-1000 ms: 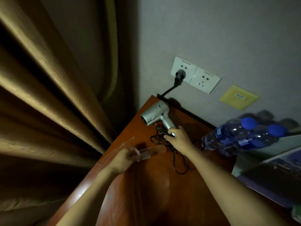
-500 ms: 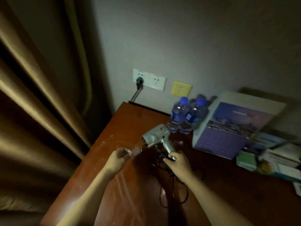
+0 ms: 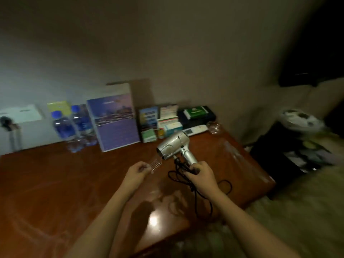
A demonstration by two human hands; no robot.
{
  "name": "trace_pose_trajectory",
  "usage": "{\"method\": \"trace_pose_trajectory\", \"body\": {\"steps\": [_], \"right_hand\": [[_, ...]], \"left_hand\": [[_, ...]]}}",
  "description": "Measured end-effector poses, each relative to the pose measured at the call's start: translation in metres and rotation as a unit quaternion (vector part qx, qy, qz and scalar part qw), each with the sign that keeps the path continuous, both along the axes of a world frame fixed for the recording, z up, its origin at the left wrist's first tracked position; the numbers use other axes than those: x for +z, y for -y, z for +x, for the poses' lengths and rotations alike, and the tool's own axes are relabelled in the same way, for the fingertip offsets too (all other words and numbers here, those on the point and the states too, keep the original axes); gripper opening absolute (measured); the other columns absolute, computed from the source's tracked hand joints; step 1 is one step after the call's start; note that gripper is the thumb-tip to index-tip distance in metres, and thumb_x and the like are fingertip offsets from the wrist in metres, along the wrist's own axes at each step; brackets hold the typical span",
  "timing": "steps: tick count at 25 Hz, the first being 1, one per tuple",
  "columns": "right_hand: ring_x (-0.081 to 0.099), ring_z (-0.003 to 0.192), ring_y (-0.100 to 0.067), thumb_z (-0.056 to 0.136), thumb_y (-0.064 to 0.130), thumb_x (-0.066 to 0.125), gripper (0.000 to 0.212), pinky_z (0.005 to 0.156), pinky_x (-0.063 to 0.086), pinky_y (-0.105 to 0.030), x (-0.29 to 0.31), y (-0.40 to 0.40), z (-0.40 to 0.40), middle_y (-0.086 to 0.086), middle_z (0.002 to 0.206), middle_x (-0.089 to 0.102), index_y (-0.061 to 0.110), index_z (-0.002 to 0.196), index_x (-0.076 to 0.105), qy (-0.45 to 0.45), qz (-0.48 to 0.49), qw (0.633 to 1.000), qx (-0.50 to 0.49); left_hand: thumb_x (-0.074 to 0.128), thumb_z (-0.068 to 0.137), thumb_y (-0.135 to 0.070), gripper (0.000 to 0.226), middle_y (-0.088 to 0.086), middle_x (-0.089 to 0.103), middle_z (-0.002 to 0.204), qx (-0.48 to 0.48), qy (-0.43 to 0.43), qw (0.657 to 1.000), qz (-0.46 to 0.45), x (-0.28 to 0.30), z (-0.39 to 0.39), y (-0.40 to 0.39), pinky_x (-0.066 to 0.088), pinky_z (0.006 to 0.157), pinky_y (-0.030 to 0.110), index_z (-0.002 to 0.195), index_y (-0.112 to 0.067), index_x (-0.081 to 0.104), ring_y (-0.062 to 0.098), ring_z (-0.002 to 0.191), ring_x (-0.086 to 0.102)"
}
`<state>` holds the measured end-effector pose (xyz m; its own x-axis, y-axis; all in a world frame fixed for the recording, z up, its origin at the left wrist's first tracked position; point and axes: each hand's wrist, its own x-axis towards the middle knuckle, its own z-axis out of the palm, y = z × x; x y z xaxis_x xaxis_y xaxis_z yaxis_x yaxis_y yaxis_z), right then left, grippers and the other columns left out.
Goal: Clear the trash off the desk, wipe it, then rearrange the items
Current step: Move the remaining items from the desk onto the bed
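Hairdryer (image 3: 174,145) rides above the desk (image 3: 55,183) toward its right end, the right hand (image 3: 202,175) wrapped round the lower handle with part of the black cord (image 3: 204,198) bunched in the grip; the rest trails onto the wood. It looks rigid and front-heavy, so the handle is the sound hold, cord gathered first. Left hand (image 3: 137,170) pinches a light, stiff comb (image 3: 156,163), teeth outward.

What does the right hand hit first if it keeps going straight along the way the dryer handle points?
Likely the white remote by the back row; the right hand carries the hair dryer pointing up that way. Depth is unclear.
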<state>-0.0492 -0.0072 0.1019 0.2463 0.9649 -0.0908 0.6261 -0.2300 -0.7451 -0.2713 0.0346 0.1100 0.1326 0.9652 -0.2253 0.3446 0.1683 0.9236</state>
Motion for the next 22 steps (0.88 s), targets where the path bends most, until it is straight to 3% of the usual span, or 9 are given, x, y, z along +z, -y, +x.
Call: {"method": "trace_pose_trajectory", "body": {"steps": [3, 7, 9, 11, 14, 16, 19, 22], "right_hand": [[0.049, 0.084, -0.014, 0.082, 0.03, 0.07, 0.015, 0.066, 0.043, -0.024, 0.012, 0.072, 0.092, -0.001, 0.103, 0.046, 0.015, 0.085, 0.067, 0.032, 0.007, 0.996, -0.084], [0.055, 0.09, -0.021, 0.08, 0.032, 0.073, 0.015, 0.07, 0.055, -0.036, 0.018, 0.166, 0.188, -0.003, 0.106, 0.045, 0.024, 0.074, 0.062, 0.0, 0.035, 0.974, -0.224], [0.056, 0.081, -0.017, 0.081, 0.028, 0.073, 0.017, 0.059, 0.056, -0.028, 0.02, 0.213, 0.227, -0.005, 0.106, 0.044, 0.019, 0.075, 0.06, -0.033, 0.055, 0.952, -0.3], [0.057, 0.076, -0.017, 0.081, 0.027, 0.073, 0.018, 0.052, 0.054, -0.022, 0.018, 0.262, 0.261, -0.007, 0.107, 0.045, 0.012, 0.078, 0.063, -0.073, 0.07, 0.921, -0.377], [0.057, 0.071, -0.015, 0.081, 0.025, 0.072, 0.018, 0.049, 0.052, -0.022, 0.013, 0.341, 0.309, -0.006, 0.102, 0.048, 0.02, 0.068, 0.06, -0.108, 0.101, 0.861, -0.487], [0.059, 0.068, -0.018, 0.082, 0.022, 0.072, 0.018, 0.05, 0.054, -0.026, 0.005, 0.391, 0.339, -0.007, 0.097, 0.053, 0.019, 0.067, 0.061, -0.131, 0.104, 0.817, -0.551], [0.061, 0.067, -0.022, 0.078, 0.027, 0.074, 0.019, 0.042, 0.043, -0.015, -0.012, 0.472, 0.388, -0.017, 0.096, 0.059, 0.023, 0.065, 0.061, -0.113, 0.087, 0.757, -0.638], [0.055, 0.063, -0.016, 0.081, 0.025, 0.073, 0.03, 0.046, 0.04, -0.015, -0.02, 0.556, 0.435, -0.009, 0.085, 0.054, 0.024, 0.057, 0.054, -0.096, 0.05, 0.701, -0.705]], "left_hand": [[0.058, 0.09, -0.007, 0.021, -0.002, 0.061, 0.073, -0.088, 0.008, 0.996, 0.008, 0.008, 0.107, 0.033, 0.035, 0.058, 0.023, 0.073, -0.018, 0.058, 0.01, 0.063, 0.047], [0.054, 0.093, -0.013, 0.015, -0.002, 0.059, 0.082, -0.213, 0.016, 0.977, 0.014, 0.026, 0.233, 0.086, 0.035, 0.062, 0.024, 0.08, -0.015, 0.06, 0.009, 0.068, 0.047], [0.053, 0.094, -0.015, 0.013, 0.0, 0.059, 0.085, -0.273, 0.016, 0.962, 0.011, 0.035, 0.289, 0.112, 0.038, 0.061, 0.023, 0.083, -0.014, 0.06, 0.01, 0.068, 0.049], [0.054, 0.093, -0.017, 0.011, 0.005, 0.062, 0.088, -0.329, 0.003, 0.944, 0.016, 0.039, 0.341, 0.137, 0.043, 0.065, 0.026, 0.086, -0.014, 0.061, 0.017, 0.075, 0.056], [0.053, 0.094, -0.015, 0.01, 0.005, 0.061, 0.087, -0.418, -0.006, 0.908, 0.005, 0.037, 0.429, 0.186, 0.044, 0.068, 0.026, 0.087, -0.011, 0.06, 0.02, 0.081, 0.057], [0.053, 0.093, -0.014, 0.01, 0.003, 0.058, 0.086, -0.469, -0.01, 0.883, 0.007, 0.031, 0.49, 0.224, 0.042, 0.062, 0.022, 0.09, -0.007, 0.059, 0.015, 0.075, 0.054], [0.053, 0.094, -0.013, 0.01, 0.002, 0.057, 0.079, -0.551, -0.017, 0.834, -0.002, 0.013, 0.589, 0.293, 0.037, 0.055, 0.02, 0.087, -0.007, 0.059, 0.01, 0.062, 0.048], [0.053, 0.093, -0.007, 0.021, 0.001, 0.052, 0.069, -0.626, -0.007, 0.779, -0.027, -0.001, 0.69, 0.369, 0.031, 0.052, 0.022, 0.073, -0.011, 0.056, 0.01, 0.057, 0.039]]}}
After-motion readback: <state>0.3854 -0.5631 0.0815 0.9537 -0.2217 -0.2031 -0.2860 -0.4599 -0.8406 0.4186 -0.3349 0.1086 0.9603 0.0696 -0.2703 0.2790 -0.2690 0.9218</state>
